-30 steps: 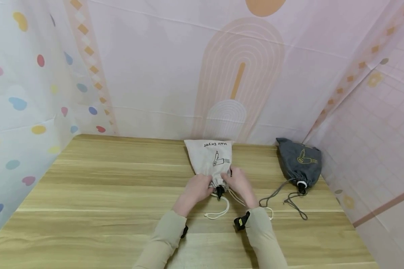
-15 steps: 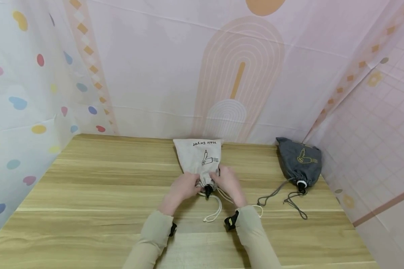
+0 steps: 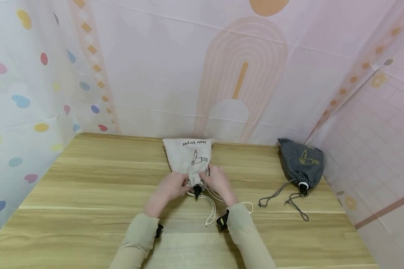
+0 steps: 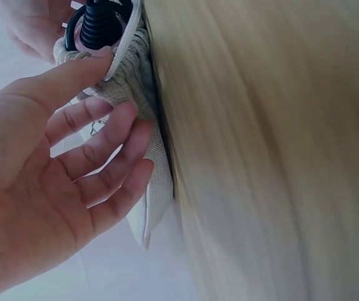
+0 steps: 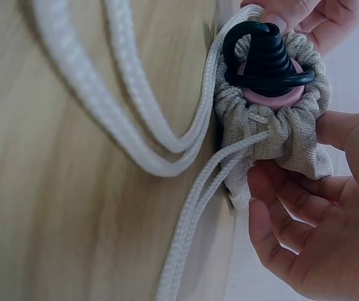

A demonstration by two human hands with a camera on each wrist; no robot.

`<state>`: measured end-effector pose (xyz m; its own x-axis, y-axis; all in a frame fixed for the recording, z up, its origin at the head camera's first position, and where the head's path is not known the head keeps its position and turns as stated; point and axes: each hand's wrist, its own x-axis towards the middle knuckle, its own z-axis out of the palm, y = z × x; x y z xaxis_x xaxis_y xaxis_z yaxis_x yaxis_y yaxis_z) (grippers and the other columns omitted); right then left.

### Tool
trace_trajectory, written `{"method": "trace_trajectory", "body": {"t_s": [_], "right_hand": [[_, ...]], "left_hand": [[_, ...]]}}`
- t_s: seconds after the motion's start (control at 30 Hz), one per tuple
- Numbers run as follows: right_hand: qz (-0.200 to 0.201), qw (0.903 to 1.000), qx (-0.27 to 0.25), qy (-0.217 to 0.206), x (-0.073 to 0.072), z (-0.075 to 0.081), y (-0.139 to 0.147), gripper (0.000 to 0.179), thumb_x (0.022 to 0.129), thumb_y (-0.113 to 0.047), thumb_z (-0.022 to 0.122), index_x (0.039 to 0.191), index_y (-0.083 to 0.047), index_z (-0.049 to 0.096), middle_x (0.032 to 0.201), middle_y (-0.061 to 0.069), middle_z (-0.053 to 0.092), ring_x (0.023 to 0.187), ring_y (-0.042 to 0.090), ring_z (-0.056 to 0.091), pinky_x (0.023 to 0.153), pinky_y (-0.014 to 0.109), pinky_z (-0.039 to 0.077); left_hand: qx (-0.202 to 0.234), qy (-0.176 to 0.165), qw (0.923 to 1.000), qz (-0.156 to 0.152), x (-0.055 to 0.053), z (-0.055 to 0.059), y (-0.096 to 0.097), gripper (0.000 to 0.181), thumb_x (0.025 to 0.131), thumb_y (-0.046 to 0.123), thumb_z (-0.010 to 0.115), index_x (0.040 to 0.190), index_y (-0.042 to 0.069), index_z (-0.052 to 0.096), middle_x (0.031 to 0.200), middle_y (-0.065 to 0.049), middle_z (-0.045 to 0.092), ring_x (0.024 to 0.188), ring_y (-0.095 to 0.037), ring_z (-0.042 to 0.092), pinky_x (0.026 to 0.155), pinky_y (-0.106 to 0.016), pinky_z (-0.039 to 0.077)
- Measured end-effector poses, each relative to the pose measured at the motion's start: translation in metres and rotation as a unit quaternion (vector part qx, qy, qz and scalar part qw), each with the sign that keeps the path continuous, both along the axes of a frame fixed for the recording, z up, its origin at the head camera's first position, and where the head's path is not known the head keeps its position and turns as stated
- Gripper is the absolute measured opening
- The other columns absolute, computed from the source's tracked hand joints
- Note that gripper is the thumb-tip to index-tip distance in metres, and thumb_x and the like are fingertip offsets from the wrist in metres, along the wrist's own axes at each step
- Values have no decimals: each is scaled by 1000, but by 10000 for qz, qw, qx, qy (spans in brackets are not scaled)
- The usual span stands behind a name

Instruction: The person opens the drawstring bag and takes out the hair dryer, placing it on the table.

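Observation:
A beige drawstring bag (image 3: 188, 155) with "Hair Dryer" and a dryer outline printed on it lies on the table, its gathered mouth toward me. My left hand (image 3: 171, 185) pinches one side of the mouth, with thumb at the rim and fingers beneath the cloth in the left wrist view. On the opposite side my right hand (image 3: 219, 182) grips the neck between thumb and fingers. From the mouth sticks a black ribbed cord sleeve (image 5: 270, 63) with a pink collar; the rest inside is hidden. White drawstrings (image 5: 195, 219) trail from the neck onto the table.
A dark grey drawstring bag (image 3: 301, 164) with a yellow dryer print lies at the right end of the wooden table (image 3: 97, 194), its grey cords (image 3: 291, 203) loose in front. Patterned cloth walls (image 3: 155, 74) rise behind and at both sides.
Both hands have slid the beige bag to the left along the table, keeping hold of its neck. The white drawstrings drag along. The grey bag stays in place.

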<state>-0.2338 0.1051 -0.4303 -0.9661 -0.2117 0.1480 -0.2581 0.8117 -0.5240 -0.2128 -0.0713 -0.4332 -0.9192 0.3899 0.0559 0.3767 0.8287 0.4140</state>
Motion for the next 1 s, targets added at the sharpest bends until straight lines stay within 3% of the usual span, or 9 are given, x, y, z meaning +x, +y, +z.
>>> {"method": "trace_trajectory", "body": {"t_s": [0.17,0.3,0.43,0.6,0.73,0.87,1.0], "right_hand": [[211,9994,-215,-141,1,0,0,22,90,-26,61,85,-5,59,63,0,49,55,12,45,48,23,36],[627,9974,-259,-240,3,1,7,21,94,-27,56,97,-6,59,64,-3,46,57,9,44,51,21,36],[1061,9938,-200,-247,9,4,15,18,94,-25,59,94,-8,60,68,0,54,61,9,48,54,21,40],[1527,9883,-53,-13,17,4,20,18,86,-20,69,96,-7,62,85,4,68,76,12,63,68,21,51],[1564,9873,206,194,19,1,17,25,82,-18,73,99,-6,59,84,4,66,74,12,60,64,21,48],[1395,9883,464,410,19,-2,12,23,80,-20,75,88,-6,58,70,2,57,60,8,46,52,19,36],[1347,9882,448,567,19,-2,10,23,78,-21,77,78,-7,57,64,-2,54,55,6,42,47,18,32]], "left_hand": [[-48,388,9992,0,2,1,-6,33,77,24,78,64,13,48,68,0,47,64,-15,44,58,-27,38],[-53,771,9970,-63,3,0,-7,31,73,22,80,73,11,50,74,-1,47,72,-18,45,64,-30,41],[-54,867,9960,-206,4,0,-4,33,72,21,81,85,8,53,78,-2,52,76,-19,49,68,-33,46],[-173,784,9965,-244,5,1,-1,37,71,24,82,86,8,52,80,-2,52,76,-19,50,68,-34,47],[-61,841,9962,-218,3,1,0,37,68,25,83,81,9,53,80,-2,56,74,-19,53,65,-33,47],[30,911,9956,-218,2,1,-1,35,66,26,83,77,9,54,76,-2,60,69,-17,54,60,-32,46],[-42,860,9960,-233,1,2,-3,29,69,22,82,75,11,56,74,0,62,67,-16,54,60,-31,46]]}}
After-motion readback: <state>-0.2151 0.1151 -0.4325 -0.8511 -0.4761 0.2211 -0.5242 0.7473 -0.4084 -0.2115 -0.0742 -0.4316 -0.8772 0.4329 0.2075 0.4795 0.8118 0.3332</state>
